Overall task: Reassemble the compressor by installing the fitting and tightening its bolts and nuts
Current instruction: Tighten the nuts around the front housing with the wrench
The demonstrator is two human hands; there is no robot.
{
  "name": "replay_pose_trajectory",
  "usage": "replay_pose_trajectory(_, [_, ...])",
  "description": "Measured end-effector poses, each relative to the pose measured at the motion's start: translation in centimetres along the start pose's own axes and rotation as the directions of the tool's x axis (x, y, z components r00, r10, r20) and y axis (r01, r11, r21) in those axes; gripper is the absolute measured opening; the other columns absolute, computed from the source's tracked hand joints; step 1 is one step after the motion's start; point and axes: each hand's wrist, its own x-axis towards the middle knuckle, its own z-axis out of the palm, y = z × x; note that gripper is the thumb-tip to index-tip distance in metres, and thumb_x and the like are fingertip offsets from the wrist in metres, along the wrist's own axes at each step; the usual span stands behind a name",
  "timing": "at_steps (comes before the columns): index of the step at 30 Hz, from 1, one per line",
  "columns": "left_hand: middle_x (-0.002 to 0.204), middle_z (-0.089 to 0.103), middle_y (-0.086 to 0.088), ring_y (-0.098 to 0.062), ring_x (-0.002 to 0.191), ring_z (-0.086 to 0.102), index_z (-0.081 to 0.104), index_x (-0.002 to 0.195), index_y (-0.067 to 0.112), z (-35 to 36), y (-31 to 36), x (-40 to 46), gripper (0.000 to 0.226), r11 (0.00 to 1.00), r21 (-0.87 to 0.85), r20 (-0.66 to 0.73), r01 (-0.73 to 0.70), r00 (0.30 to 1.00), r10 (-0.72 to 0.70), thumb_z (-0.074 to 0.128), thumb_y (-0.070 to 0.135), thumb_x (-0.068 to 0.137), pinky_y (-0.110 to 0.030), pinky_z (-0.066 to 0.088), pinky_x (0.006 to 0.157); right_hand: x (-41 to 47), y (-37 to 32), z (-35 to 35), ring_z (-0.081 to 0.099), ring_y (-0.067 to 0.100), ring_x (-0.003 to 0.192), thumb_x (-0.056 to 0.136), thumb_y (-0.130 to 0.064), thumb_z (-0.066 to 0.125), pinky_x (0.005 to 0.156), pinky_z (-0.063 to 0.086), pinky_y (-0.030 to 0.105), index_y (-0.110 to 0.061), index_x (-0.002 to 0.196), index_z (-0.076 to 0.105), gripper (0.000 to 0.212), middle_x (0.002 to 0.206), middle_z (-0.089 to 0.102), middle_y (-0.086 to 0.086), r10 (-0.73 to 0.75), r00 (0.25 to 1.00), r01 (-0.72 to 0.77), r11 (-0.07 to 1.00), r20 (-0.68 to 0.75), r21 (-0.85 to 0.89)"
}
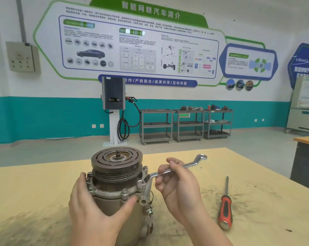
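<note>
A metal compressor [114, 176] stands upright on the wooden table [35, 192], its brown grooved pulley on top with a threaded shaft in the middle. Several bolts ring its flange. My left hand [91, 206] wraps around the compressor's body from the left, thumb across the front. My right hand [176, 181] grips the shank of a silver offset ring wrench [191, 164]. The wrench's near end sits on a flange bolt [141, 182] at the compressor's right side; its far end points up and to the right.
A screwdriver [225, 208] with a red and black handle lies on the table to the right of my right hand. Beyond the table are a charging post [113, 107], grey shelf carts [185, 125] and a dark desk [304, 157] at far right.
</note>
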Motion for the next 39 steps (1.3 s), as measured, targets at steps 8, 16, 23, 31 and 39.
replay_pose_trajectory(8, [0.156, 0.028, -0.003, -0.02, 0.144, 0.021, 0.027, 0.152, 0.017, -0.1, -0.5, 0.0, 0.139, 0.999, 0.032, -0.035, 0.005, 0.999, -0.004, 0.073, 0.082, 0.038, -0.044, 0.02, 0.118, -2.0, 2.1, 0.4, 0.045, 0.023, 0.033, 0.091, -0.012, 0.043, 0.036, 0.035, 0.02, -0.012, 0.082, 0.054, 0.015, 0.052, 0.054, 0.012, -0.386, 0.922, 0.381, 0.92, -0.034, -0.093])
replay_pose_trajectory(16, [0.157, 0.028, -0.003, -0.018, 0.143, 0.022, 0.027, 0.152, 0.015, 0.3, -0.8, -0.1, 0.136, 0.998, 0.056, -0.046, -0.039, 0.998, 0.041, 0.068, 0.085, 0.042, -0.04, 0.021, 0.116, -3.9, 3.7, 1.5, 0.053, 0.007, 0.043, 0.091, -0.031, 0.048, 0.044, 0.042, 0.018, -0.037, 0.079, 0.058, 0.017, 0.064, 0.063, -0.011, -0.685, 0.682, 0.719, 0.56, 0.257, -0.413])
replay_pose_trajectory(23, [0.148, 0.043, -0.001, -0.025, 0.135, 0.039, 0.037, 0.147, 0.017, -0.3, -1.3, 0.4, 0.118, 0.995, 0.102, -0.063, -0.02, 0.998, 0.027, 0.089, 0.052, 0.047, -0.047, 0.035, 0.111, -4.4, 1.9, 2.3, 0.058, 0.015, 0.048, 0.099, -0.028, 0.044, 0.045, 0.046, 0.023, -0.041, 0.099, 0.052, 0.015, 0.071, 0.065, -0.006, -0.661, 0.674, 0.736, 0.563, 0.33, -0.376])
replay_pose_trajectory(31, [0.142, 0.048, 0.018, -0.003, 0.131, 0.044, 0.025, 0.143, 0.055, -2.2, -4.1, 2.2, 0.105, 0.989, -0.149, 0.14, 0.006, 0.99, 0.015, 0.088, 0.042, 0.06, -0.025, 0.034, 0.101, -1.9, 0.5, 1.9, 0.049, 0.017, 0.039, 0.099, -0.002, 0.037, 0.034, 0.038, 0.023, -0.011, 0.106, 0.047, 0.014, 0.058, 0.059, 0.009, -0.072, 0.997, 0.071, 0.997, -0.039, -0.017])
replay_pose_trajectory(39, [0.15, 0.032, 0.03, 0.008, 0.135, 0.034, 0.028, 0.107, 0.084, -2.0, -3.1, 2.0, 0.082, 0.974, -0.227, 0.13, 0.014, 0.991, 0.016, 0.073, 0.078, 0.039, -0.026, 0.031, 0.109, -0.9, 0.2, 1.3, 0.046, 0.017, 0.038, 0.097, -0.004, 0.041, 0.034, 0.036, 0.021, -0.007, 0.105, 0.049, 0.012, 0.059, 0.057, 0.009, 0.113, 0.992, -0.115, 0.993, 0.051, 0.022])
